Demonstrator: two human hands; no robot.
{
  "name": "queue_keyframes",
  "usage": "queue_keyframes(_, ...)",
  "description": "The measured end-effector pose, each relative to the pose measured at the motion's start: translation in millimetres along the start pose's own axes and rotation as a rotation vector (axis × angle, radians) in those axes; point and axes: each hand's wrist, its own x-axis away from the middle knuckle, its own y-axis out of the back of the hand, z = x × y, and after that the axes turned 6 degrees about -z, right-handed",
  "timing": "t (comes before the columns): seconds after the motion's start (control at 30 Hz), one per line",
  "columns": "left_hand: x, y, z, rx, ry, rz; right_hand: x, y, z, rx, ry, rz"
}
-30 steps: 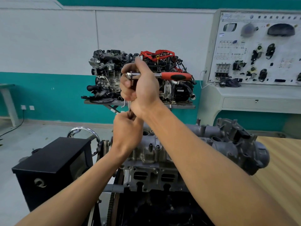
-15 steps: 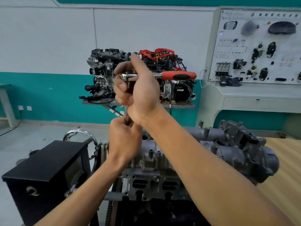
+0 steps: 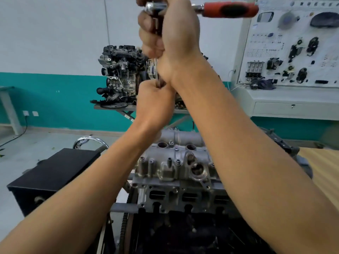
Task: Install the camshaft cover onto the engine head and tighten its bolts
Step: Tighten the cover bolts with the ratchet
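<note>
I get bright, even room light and hardly any shadow. The wide lens leans the display board (image 3: 293, 52) at the right edge, and the right hand (image 3: 176, 33) looks slightly blurred.

1. Left hand (image 3: 156, 99) and right hand (image 3: 172, 37) grip ratchet (image 3: 229, 9) high, well apart from camshaft cover (image 3: 176, 158).
2. Forearms cross over cover; only its middle strip lies open from above.
3. Black box (image 3: 55, 173) near on left flank; wooden bench (image 3: 322, 171) on right, past forearm.
</note>
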Motion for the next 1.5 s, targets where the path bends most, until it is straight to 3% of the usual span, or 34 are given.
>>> queue_keyframes(0.1,5,-12,13,0.128,0.255,0.286,4,28,1,-0.026,-0.118,-0.111)
queue_keyframes(0.2,21,-16,33,0.130,0.319,0.431,23,57,-8,-0.152,-0.214,-0.143)
queue_keyframes(0.6,25,-7,53,0.233,0.438,0.551,32,84,-19,-0.408,-0.375,0.011)
queue_keyframes(1.1,33,-5,64,0.257,0.395,0.455,30,83,-28,-0.340,-0.419,0.033)
queue_keyframes(1.23,31,-3,66,0.189,0.364,0.506,42,78,-27,-0.248,-0.287,-0.130)
queue_keyframes(1.37,36,-3,66,0.106,0.278,0.464,61,51,-39,0.069,0.125,-0.427)
queue_keyframes(1.5,39,1,71,0.161,0.303,0.450,63,25,-47,0.332,0.299,-0.636)
